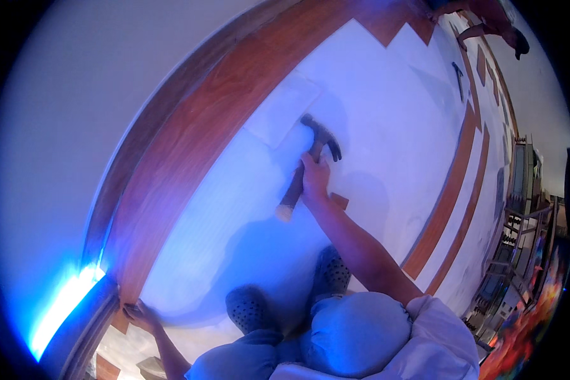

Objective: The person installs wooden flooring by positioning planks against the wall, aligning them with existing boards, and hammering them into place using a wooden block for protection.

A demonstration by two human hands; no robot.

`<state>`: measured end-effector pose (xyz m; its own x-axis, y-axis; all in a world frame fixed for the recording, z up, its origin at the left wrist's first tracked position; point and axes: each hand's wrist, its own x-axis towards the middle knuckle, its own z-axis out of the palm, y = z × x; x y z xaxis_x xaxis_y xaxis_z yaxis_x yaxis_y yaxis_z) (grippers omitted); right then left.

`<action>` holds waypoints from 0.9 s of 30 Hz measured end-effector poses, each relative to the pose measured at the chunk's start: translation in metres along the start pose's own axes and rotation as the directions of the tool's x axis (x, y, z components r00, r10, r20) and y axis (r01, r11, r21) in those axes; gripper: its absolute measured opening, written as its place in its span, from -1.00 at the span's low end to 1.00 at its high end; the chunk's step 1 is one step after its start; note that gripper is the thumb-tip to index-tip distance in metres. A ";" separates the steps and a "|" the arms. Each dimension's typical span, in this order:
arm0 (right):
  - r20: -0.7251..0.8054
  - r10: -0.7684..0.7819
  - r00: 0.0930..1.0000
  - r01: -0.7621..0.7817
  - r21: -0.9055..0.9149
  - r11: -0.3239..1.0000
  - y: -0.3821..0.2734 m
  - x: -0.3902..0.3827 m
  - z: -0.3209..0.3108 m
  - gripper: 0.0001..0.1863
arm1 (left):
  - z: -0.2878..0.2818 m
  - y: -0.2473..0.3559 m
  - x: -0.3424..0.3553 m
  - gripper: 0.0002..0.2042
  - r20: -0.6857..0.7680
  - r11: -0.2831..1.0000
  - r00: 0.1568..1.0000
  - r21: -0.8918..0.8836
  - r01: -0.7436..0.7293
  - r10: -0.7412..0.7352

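Fingers of your right hand [316, 179] gripping hammer [294, 190], plank [187, 152] lying leftward; left hand [144, 316] nearer, touching plank's end, grip unclear

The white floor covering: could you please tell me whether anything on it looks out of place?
Possibly the small brown wooden piece near the right hand: it lies alone, apart from the long brown wooden boards.

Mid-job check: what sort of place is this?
Probably an indoor room under renovation: reddish-brown planks run along the wall, separate wooden boards lie across the pale floor, and the right hand holds a hammer.
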<state>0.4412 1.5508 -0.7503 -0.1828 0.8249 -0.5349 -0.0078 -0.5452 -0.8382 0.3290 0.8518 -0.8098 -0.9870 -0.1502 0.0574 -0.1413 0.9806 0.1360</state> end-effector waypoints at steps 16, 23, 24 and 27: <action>0.055 -0.052 0.997 0.059 -0.132 0.990 0.004 0.006 -0.007 -0.73 | 0.011 -0.023 0.008 -0.22 -0.028 1.000 1.000 -0.016 0.008 -0.009; 0.307 -0.237 0.922 0.372 -0.873 0.316 -0.017 0.032 -0.054 -0.51 | 0.011 0.083 -0.019 -0.44 -0.096 0.928 0.954 -0.219 -0.300 0.285; 0.320 -0.173 0.932 0.359 -0.885 0.297 -0.030 0.034 -0.059 -0.50 | 0.010 0.120 -0.019 -0.44 -0.091 0.888 0.930 -0.277 -0.368 0.357; 0.381 -0.366 0.849 0.450 -0.884 0.124 -0.061 0.057 -0.056 -0.62 | 0.010 0.224 -0.009 -0.44 -0.009 0.624 0.885 -0.706 -0.335 0.465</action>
<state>0.4865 1.6392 -0.7355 -0.5269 0.8431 -0.1072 0.7862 0.4356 -0.4383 0.3057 1.0742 -0.7902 -0.9388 0.3219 0.1225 0.2963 0.5735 0.7638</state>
